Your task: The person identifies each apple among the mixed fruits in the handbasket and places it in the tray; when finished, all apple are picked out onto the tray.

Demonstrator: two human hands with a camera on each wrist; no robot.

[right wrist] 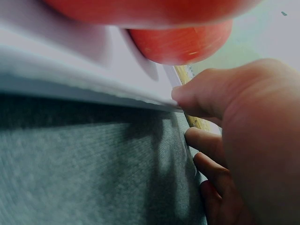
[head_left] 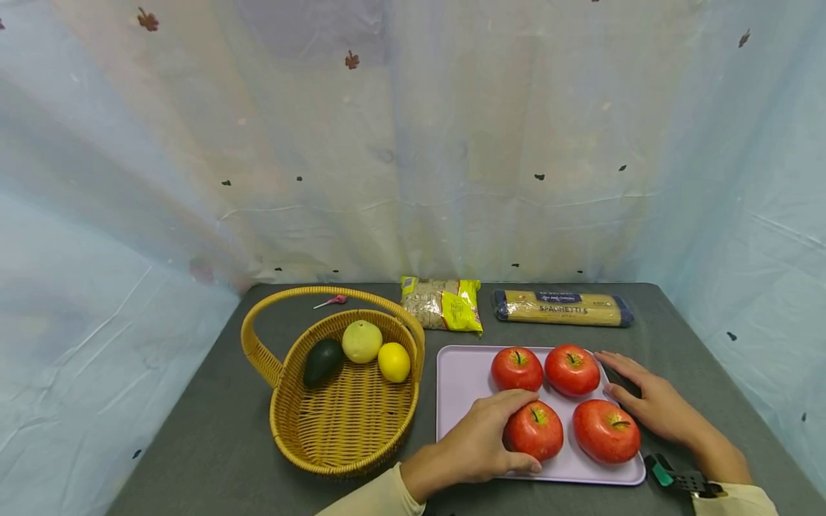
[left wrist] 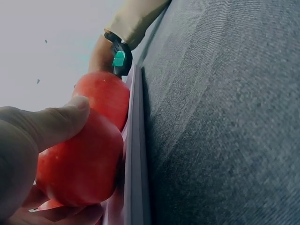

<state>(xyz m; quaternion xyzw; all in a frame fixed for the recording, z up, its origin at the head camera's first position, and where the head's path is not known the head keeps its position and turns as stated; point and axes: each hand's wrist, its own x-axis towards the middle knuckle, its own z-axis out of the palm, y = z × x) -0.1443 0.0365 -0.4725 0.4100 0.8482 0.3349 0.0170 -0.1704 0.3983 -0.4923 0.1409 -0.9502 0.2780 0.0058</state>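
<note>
My left hand grips the front left apple on a pale purple tray, thumb on the near side and fingers over the far side. In the left wrist view that red apple sits close against the tray's rim. At the tray's right edge lies my right hand, fingers extended. The right wrist view has its thumb at the tray rim and the other fingers on the grey cloth. Nearest to it are the back right apple and the front right apple.
Left of the tray stands a wicker basket with a tall handle, holding an avocado, a pale green round fruit and a lemon. Behind are a yellow-marked bag, a spaghetti pack and a small pink lollipop. Another apple shares the tray.
</note>
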